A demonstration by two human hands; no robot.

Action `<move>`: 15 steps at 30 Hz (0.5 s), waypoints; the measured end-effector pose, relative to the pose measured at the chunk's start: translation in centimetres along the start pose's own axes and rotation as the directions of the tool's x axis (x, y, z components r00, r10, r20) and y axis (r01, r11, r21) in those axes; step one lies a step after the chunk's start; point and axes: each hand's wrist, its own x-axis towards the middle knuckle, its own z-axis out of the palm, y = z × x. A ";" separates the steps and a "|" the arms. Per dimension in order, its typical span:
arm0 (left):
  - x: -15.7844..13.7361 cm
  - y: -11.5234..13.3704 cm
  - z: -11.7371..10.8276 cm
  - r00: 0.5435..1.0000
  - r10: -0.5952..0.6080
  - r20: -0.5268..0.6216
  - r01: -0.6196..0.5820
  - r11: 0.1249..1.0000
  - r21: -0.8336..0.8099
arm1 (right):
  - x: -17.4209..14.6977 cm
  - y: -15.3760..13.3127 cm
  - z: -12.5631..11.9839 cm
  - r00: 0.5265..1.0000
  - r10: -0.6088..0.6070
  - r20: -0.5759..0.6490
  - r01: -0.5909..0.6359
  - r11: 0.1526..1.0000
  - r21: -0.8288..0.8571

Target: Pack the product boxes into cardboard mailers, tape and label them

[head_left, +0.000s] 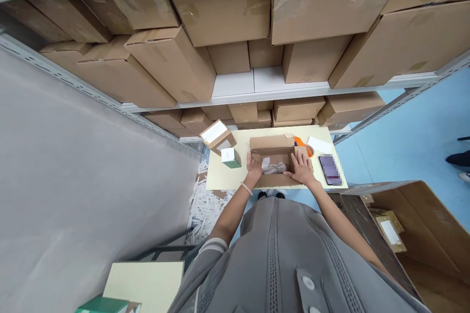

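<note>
An open cardboard box (271,142) sits on the pale yellow table, its flaps folded outward. Inside it lies something wrapped in clear, crinkled plastic (274,168), with a white piece at its left end; what is wrapped cannot be made out. My left hand (254,166) holds the box's left side, fingers curled at the edge. On the right end my right hand (302,168) rests with its fingers spread over the flap. Just behind that hand is an orange tape dispenser (301,144) with a roll of tape.
Left of the box stand a small green-and-white box (231,157) and a labelled carton (219,138). A phone (330,170) and a white paper (319,145) lie right. Shelves of cartons (223,2) rise ahead. A large open carton (422,220) stands right; shredded paper (209,210) covers the floor left.
</note>
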 end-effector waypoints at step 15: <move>0.0 1.9 -0.7 0.992 -0.127 -0.026 0.119 0.971 -0.209 | -0.2 0.1 1.6 0.992 -0.046 -0.114 0.055 0.996 0.074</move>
